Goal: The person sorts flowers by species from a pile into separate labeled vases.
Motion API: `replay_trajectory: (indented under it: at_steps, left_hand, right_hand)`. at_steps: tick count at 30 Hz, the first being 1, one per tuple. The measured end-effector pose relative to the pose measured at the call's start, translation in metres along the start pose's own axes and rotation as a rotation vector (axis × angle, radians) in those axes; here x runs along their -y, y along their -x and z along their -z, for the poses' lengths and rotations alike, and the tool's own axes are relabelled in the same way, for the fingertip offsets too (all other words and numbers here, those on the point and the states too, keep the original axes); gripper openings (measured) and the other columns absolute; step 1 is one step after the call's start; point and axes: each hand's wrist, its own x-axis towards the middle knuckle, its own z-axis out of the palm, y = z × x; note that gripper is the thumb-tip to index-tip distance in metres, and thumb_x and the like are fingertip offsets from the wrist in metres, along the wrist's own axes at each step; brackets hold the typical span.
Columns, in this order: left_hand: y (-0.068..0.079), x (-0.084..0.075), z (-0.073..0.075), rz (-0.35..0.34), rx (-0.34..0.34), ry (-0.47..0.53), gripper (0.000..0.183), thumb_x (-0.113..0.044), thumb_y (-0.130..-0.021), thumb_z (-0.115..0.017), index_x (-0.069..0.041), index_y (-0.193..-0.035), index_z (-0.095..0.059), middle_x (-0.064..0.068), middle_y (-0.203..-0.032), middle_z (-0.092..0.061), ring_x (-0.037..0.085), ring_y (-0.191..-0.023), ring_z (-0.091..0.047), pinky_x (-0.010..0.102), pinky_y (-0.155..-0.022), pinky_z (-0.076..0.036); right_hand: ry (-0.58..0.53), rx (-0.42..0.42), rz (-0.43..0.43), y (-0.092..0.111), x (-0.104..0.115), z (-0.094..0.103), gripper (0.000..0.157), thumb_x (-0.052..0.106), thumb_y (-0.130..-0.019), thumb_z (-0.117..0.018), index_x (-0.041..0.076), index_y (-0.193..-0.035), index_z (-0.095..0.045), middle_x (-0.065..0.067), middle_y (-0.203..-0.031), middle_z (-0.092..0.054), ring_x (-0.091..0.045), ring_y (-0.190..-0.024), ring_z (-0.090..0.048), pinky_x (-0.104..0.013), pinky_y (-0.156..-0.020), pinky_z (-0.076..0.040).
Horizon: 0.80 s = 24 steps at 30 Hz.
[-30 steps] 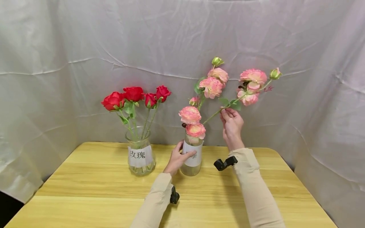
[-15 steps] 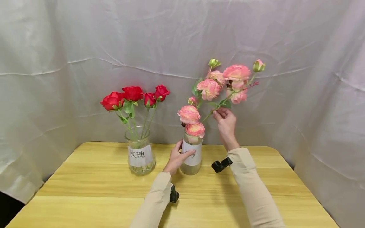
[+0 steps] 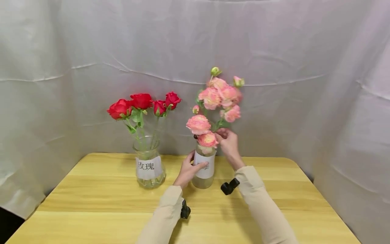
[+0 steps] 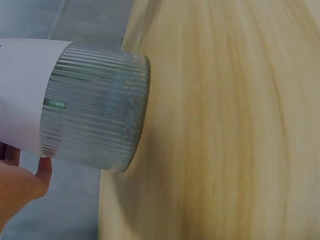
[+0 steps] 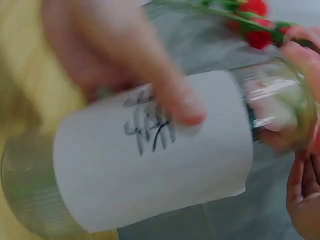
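A ribbed glass vase [image 3: 203, 183] with a white paper label [image 5: 215, 170] stands upright on the wooden table [image 3: 100, 203]. My left hand [image 3: 189, 170] grips it from the left, its thumb lying across the label. Pink flowers [image 3: 198, 124] fill the mouth of the vase, some low at the rim and others tall. Just right of the rim, my right hand [image 3: 229, 145] pinches the green stem of a pink flower spray [image 3: 231, 113]. The stem's lower end is hidden behind the blooms in the head view. In the left wrist view, a green stem end [image 4: 55, 104] shows through the ribbed glass [image 4: 100, 120].
To the left stands a wider glass vase [image 3: 150, 183] with a white label, holding several red roses [image 3: 141, 101]. A grey cloth backdrop [image 3: 167, 44] hangs behind the table and along its sides.
My right hand has moved left and down with the pink flower spray, bringing it to the vase mouth beside the other pink blooms. My left hand has stayed on the vase.
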Motion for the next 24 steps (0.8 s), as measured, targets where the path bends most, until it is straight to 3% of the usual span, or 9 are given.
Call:
replay_trajectory:
  at_steps: [4, 9, 16, 20, 24]
  left_hand:
    - [-0.002, -0.001, -0.008, -0.002, 0.030, 0.005, 0.076, -0.028, -0.083, -0.077, -0.006, -0.145, -0.040, 0.014, -0.138, -0.049, 0.030, -0.119, -0.050, 0.047, -0.098, -0.043]
    - [-0.003, -0.001, -0.008, -0.003, 0.012, 0.021, 0.075, -0.026, -0.083, -0.077, -0.006, -0.145, -0.040, 0.014, -0.137, -0.049, 0.031, -0.118, -0.050, 0.048, -0.098, -0.043]
    - [-0.001, 0.001, -0.008, 0.011, 0.030, 0.009, 0.076, -0.026, -0.084, -0.077, -0.006, -0.146, -0.039, 0.014, -0.139, -0.048, 0.030, -0.118, -0.050, 0.046, -0.098, -0.043]
    - [-0.003, 0.000, -0.005, 0.014, 0.029, 0.017, 0.075, -0.027, -0.084, -0.076, -0.008, -0.146, -0.039, 0.013, -0.139, -0.048, 0.030, -0.117, -0.051, 0.046, -0.097, -0.044]
    - [-0.004, 0.000, -0.001, 0.008, 0.051, 0.000, 0.075, -0.028, -0.085, -0.075, -0.008, -0.147, -0.038, 0.014, -0.138, -0.049, 0.031, -0.120, -0.049, 0.048, -0.099, -0.042]
  right_hand:
    - [-0.078, -0.070, -0.008, 0.003, -0.005, 0.010, 0.011, -0.004, -0.087, -0.064, -0.012, -0.094, -0.063, -0.002, -0.079, -0.066, -0.004, -0.070, -0.058, -0.016, -0.064, -0.048]
    - [-0.162, -0.030, -0.078, 0.003, -0.007, 0.015, 0.018, 0.005, -0.091, -0.065, -0.011, -0.099, -0.064, 0.006, -0.078, -0.066, -0.004, -0.073, -0.061, -0.019, -0.071, -0.051]
    - [-0.312, -0.029, -0.155, 0.008, -0.019, 0.016, 0.006, 0.004, -0.093, -0.063, 0.000, -0.094, -0.067, 0.003, -0.083, -0.067, -0.009, -0.075, -0.062, -0.023, -0.073, -0.053]
    - [-0.296, 0.004, -0.176, 0.010, -0.025, 0.019, 0.006, 0.009, -0.093, -0.063, 0.004, -0.095, -0.066, 0.003, -0.089, -0.064, -0.010, -0.083, -0.060, -0.032, -0.085, -0.050]
    - [-0.261, 0.068, -0.245, 0.020, -0.035, 0.028, 0.020, 0.012, -0.095, -0.061, -0.004, -0.107, -0.061, -0.002, -0.101, -0.064, -0.015, -0.098, -0.058, -0.037, -0.094, -0.046]
